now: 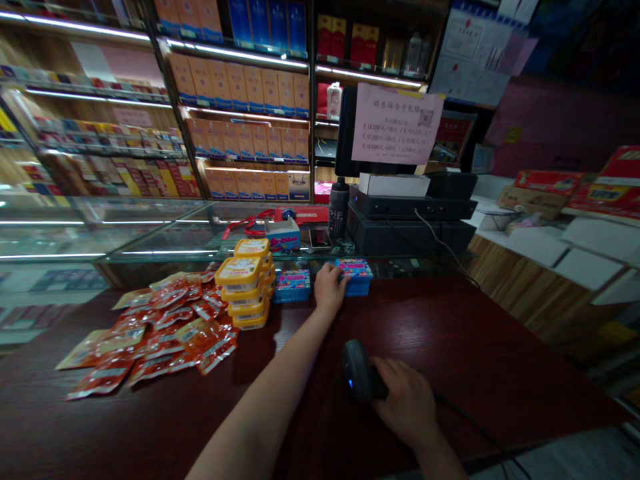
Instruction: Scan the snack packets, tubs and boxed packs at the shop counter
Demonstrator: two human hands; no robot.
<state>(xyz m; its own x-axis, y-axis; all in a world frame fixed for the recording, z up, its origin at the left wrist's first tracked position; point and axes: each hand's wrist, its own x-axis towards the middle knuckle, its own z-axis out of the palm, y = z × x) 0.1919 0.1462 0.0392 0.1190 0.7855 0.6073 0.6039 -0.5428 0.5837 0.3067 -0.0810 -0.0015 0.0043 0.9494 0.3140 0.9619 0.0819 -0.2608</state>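
My left hand point(330, 288) reaches across the counter, its bent fingers closed on the left edge of a stack of blue and pink packs point(357, 283). How many packs the fingers grip is hidden. A matching stack of blue packs point(293, 287) stands just left of that hand. In my right hand point(407, 400) is a black barcode scanner point(356, 370), held above the near part of the counter with a small blue light showing. Left of the packs, yellow plastic tubs point(245, 277) are piled up, beside a spread heap of red and orange snack pouches point(165, 327).
A dark red wooden counter point(475, 347) meets a glass display case point(165, 233). Behind it are a dark bottle point(339, 207), a phone point(320, 238), an open blue box point(283, 235) and a monitor with a pink notice point(395, 127). The scanner's cable point(475, 420) trails right.
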